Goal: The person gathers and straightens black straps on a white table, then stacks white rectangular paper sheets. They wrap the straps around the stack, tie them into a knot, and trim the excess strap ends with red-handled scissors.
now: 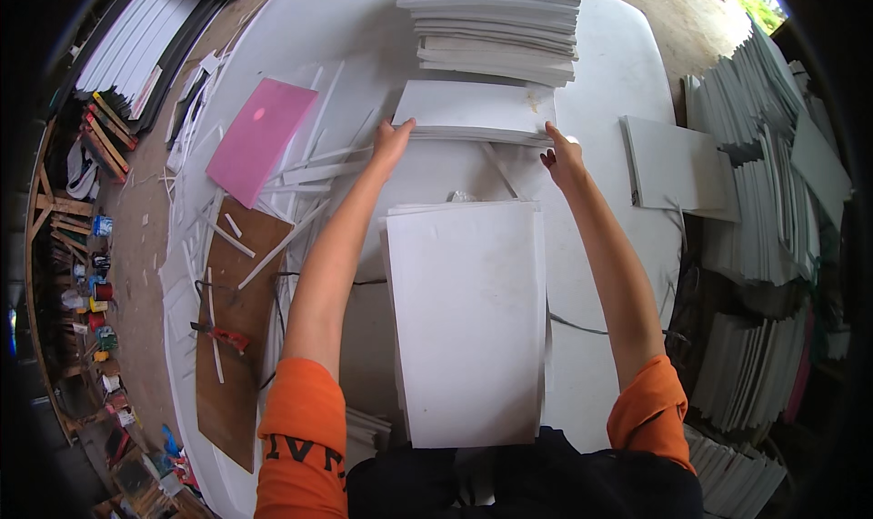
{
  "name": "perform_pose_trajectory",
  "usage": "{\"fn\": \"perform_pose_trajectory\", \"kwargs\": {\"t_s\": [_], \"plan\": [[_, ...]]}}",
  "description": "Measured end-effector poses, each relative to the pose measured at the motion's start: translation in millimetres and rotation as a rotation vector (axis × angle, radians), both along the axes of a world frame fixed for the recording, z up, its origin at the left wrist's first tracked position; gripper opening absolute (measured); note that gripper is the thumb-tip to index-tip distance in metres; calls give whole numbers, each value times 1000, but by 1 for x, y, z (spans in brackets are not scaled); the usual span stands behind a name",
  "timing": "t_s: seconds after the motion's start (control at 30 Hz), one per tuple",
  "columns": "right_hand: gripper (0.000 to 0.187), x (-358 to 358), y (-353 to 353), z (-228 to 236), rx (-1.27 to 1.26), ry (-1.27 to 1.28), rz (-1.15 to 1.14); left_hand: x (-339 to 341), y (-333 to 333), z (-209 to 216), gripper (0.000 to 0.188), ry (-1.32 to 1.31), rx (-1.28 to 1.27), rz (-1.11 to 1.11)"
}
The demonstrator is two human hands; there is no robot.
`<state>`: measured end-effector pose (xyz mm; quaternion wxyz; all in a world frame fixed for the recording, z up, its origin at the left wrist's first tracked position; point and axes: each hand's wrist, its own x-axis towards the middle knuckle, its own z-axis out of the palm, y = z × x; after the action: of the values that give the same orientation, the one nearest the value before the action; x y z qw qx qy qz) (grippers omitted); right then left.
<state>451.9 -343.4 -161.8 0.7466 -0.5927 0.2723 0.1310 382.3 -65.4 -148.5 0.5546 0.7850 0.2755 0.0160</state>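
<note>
From my remote station I record a wooden rack (45,214) at the left, holding small red, blue and yellow items too small to identify. The worked thing, a short stack of white sheets (473,108), lies on the white table (614,278), just in front of a taller, uneven pile (496,28). Its sheets are flat, rectangular and smooth-faced, with a brownish stain near the right end. The left hand (394,146) touches its near left corner, thumb at the edge, remaining fingers partly hidden; I cannot tell whether they pinch. The right hand (564,155) meets the near right corner, its lower fingertips curled beneath; a pinch cannot be confirmed. Nearer the body lies a larger white stack (468,323), edges slightly misaligned. Left of it: a flat pink sheet (262,141), narrow white strips (323,171) and a brown board (241,401) bearing a red-handled tool (229,337).
</note>
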Motion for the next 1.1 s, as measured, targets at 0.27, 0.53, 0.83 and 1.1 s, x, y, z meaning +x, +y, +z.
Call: {"fn": "perform_pose_trajectory", "kwargs": {"t_s": [0.27, 0.53, 0.83, 1.1], "plan": [[38, -29, -25, 90, 274, -304, -92, -44, -1, 48, 44, -181, -458, 15], [41, -48, -104, 204, 328, -530, -243, -165, 12, 146, 48, -405, -533, 53], [49, -153, -24, 263, -42, -558, 274, -262, -12, 172, 45, -428, -537, 95], [62, -226, 11, 158, -898, -702, 507, -296, -103, 148, 89, -174, -116, -192]]}}
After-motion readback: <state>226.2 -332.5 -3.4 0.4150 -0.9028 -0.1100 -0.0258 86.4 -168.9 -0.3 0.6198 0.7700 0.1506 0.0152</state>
